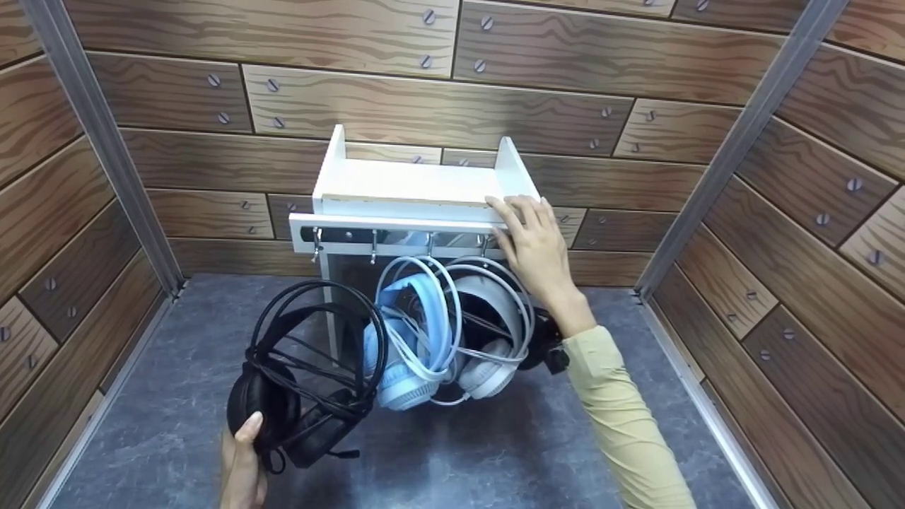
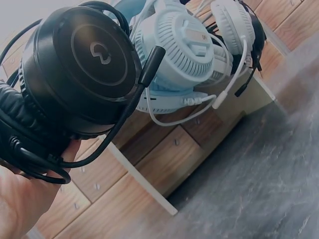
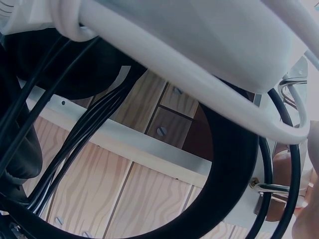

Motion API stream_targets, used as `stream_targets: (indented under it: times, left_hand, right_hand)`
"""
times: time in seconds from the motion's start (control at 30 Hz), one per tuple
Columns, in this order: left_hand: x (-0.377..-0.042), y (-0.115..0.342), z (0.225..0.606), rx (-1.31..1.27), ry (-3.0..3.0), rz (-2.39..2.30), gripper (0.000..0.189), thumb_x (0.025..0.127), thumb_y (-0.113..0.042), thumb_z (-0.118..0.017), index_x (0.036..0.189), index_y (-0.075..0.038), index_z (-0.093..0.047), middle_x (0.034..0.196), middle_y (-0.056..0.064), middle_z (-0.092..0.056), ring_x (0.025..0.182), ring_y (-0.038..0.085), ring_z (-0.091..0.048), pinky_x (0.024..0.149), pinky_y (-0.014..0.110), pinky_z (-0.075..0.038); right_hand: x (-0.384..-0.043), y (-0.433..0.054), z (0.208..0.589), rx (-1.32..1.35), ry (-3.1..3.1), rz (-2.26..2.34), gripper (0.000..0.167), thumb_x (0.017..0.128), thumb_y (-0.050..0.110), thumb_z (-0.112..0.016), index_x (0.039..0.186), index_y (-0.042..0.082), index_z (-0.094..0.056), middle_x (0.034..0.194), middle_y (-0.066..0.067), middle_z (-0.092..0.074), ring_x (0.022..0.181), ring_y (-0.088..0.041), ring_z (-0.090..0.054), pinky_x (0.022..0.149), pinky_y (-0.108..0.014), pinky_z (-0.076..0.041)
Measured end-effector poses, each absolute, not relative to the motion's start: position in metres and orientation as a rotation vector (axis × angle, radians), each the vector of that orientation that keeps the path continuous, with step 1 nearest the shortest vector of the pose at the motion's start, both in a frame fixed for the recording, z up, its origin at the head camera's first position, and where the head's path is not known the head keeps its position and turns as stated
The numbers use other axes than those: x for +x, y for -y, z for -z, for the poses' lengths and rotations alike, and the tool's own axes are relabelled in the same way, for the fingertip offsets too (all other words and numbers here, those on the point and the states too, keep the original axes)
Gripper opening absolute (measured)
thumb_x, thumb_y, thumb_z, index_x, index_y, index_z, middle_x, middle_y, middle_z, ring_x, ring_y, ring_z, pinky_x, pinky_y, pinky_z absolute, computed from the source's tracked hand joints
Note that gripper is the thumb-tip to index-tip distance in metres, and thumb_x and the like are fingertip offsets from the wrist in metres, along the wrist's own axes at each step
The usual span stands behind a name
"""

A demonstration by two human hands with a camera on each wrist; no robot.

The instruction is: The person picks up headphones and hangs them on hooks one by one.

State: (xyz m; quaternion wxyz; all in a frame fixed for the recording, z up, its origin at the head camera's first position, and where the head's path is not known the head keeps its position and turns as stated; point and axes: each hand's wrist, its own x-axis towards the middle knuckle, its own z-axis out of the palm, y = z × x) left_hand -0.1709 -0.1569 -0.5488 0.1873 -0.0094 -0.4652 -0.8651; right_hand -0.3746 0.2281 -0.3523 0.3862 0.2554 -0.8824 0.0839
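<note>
My left hand grips a black headset by one ear cup, thumb on its outer side. Coiled cable is bundled around its headband, and in the left wrist view its microphone boom sticks out. The headset is at the left of a white shelf rack, in front of its hook rail. A light blue headset and a white headset hang at the rail's right half. My right hand rests on the rack's right front edge, fingers spread over it.
Another black headset hangs at the far right, partly behind the white one. Two hooks at the rail's left carry nothing. Wood-patterned walls enclose a dark grey floor.
</note>
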Motion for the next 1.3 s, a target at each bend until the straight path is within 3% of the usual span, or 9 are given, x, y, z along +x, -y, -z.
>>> stream_targets:
  times: [0.23, 0.43, 0.73, 1.07, 1.3]
  left_hand:
    - [-0.170, 0.152, 0.548, 0.030, 1.346, 2.434, 0.029, 0.103, -0.010, -0.040, 0.121, -0.026, -0.057, 0.103, -0.005, -0.073, 0.091, 0.009, -0.071, 0.082, 0.022, -0.056]
    - [-0.172, 0.146, 0.544, 0.033, 1.364, 2.412, 0.033, 0.103, -0.011, -0.040, 0.125, -0.030, -0.056, 0.113, -0.009, -0.069, 0.102, 0.004, -0.066, 0.091, 0.019, -0.052]
    - [-0.177, 0.138, 0.533, -0.029, 1.407, 2.391, 0.031, 0.102, -0.012, -0.040, 0.123, -0.026, -0.058, 0.105, -0.005, -0.073, 0.093, 0.009, -0.071, 0.084, 0.022, -0.056]
    - [-0.189, 0.127, 0.522, 0.057, 1.453, 2.364, 0.028, 0.098, -0.017, -0.044, 0.124, -0.020, -0.054, 0.107, -0.005, -0.069, 0.096, 0.008, -0.067, 0.088, 0.020, -0.053]
    - [-0.198, 0.122, 0.518, 0.057, 1.432, 2.388, 0.035, 0.099, -0.018, -0.045, 0.133, -0.016, -0.050, 0.112, -0.005, -0.066, 0.101, 0.008, -0.066, 0.091, 0.020, -0.052]
  right_hand:
    - [-0.374, -0.228, 0.352, 0.651, 2.244, -0.228, 0.043, 0.106, 0.034, -0.049, 0.148, 0.025, -0.051, 0.136, -0.011, -0.056, 0.134, -0.029, -0.047, 0.124, -0.047, -0.019]
    - [-0.374, -0.228, 0.353, 0.655, 2.236, -0.228, 0.042, 0.106, 0.034, -0.050, 0.147, 0.025, -0.051, 0.134, -0.011, -0.056, 0.132, -0.029, -0.047, 0.122, -0.050, -0.022]
    - [-0.374, -0.228, 0.353, 0.657, 2.240, -0.220, 0.043, 0.106, 0.035, -0.050, 0.148, 0.024, -0.051, 0.135, -0.012, -0.055, 0.132, -0.030, -0.047, 0.121, -0.051, -0.024]
    - [-0.374, -0.228, 0.352, 0.650, 2.239, -0.222, 0.043, 0.106, 0.035, -0.050, 0.148, 0.025, -0.051, 0.135, -0.011, -0.056, 0.133, -0.029, -0.047, 0.122, -0.049, -0.022]
    - [-0.374, -0.228, 0.352, 0.655, 2.230, -0.221, 0.043, 0.106, 0.034, -0.051, 0.148, 0.025, -0.052, 0.135, -0.011, -0.056, 0.132, -0.029, -0.048, 0.122, -0.050, -0.024]
